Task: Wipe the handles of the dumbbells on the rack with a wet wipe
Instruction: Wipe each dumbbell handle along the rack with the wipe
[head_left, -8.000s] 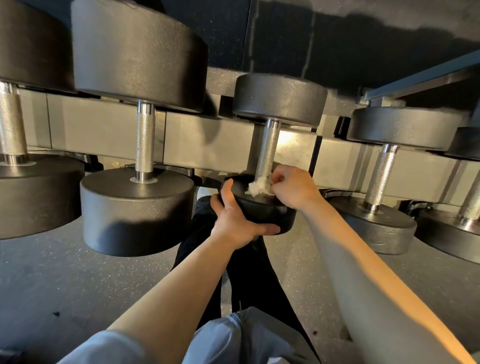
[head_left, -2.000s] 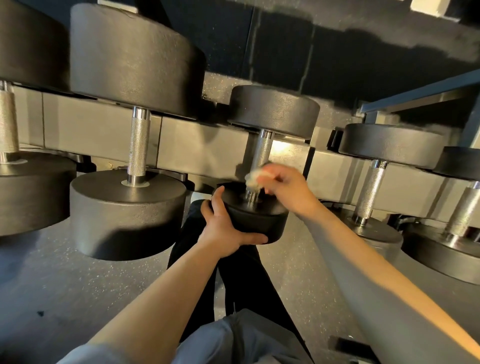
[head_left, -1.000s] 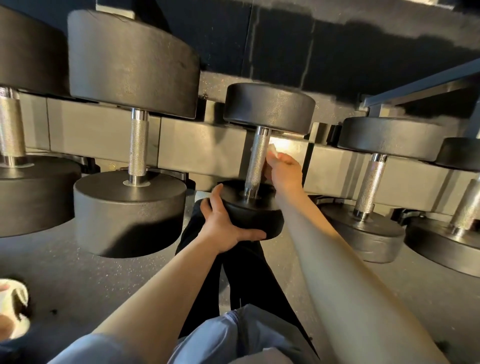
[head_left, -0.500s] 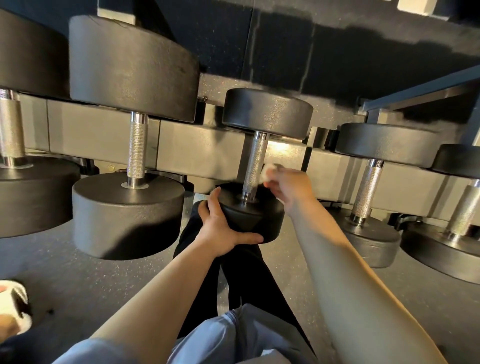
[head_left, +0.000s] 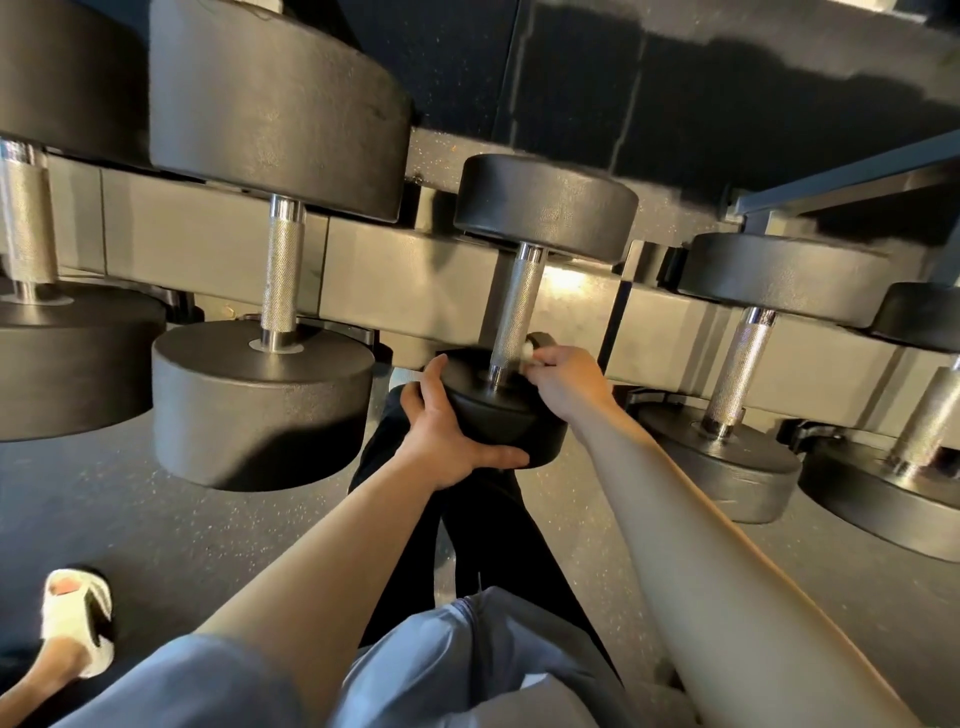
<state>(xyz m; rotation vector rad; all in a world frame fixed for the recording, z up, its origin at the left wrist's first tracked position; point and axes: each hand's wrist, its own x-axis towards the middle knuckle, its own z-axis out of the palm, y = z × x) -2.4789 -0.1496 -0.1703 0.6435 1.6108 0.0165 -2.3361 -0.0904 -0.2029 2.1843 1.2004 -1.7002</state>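
Observation:
A small black dumbbell lies on the grey rack (head_left: 415, 291) in the middle, its knurled steel handle (head_left: 515, 306) pointing toward me. My left hand (head_left: 447, 441) grips the near head (head_left: 498, 415) of this dumbbell from the left and below. My right hand (head_left: 566, 384) pinches a white wet wipe (head_left: 530, 351) against the lower right side of the handle, just above the near head. Most of the wipe is hidden behind my fingers.
Bigger dumbbells (head_left: 270, 332) sit on the rack to the left, and flatter ones (head_left: 737, 415) to the right, each with a bare steel handle. Below lies speckled grey floor. My dark trouser legs run down the middle. A foot in a white sandal (head_left: 78, 618) shows at bottom left.
My right hand with the wipe has slid down the handle from its mid-height to the base near the lower head. My left hand keeps its grip on the head.

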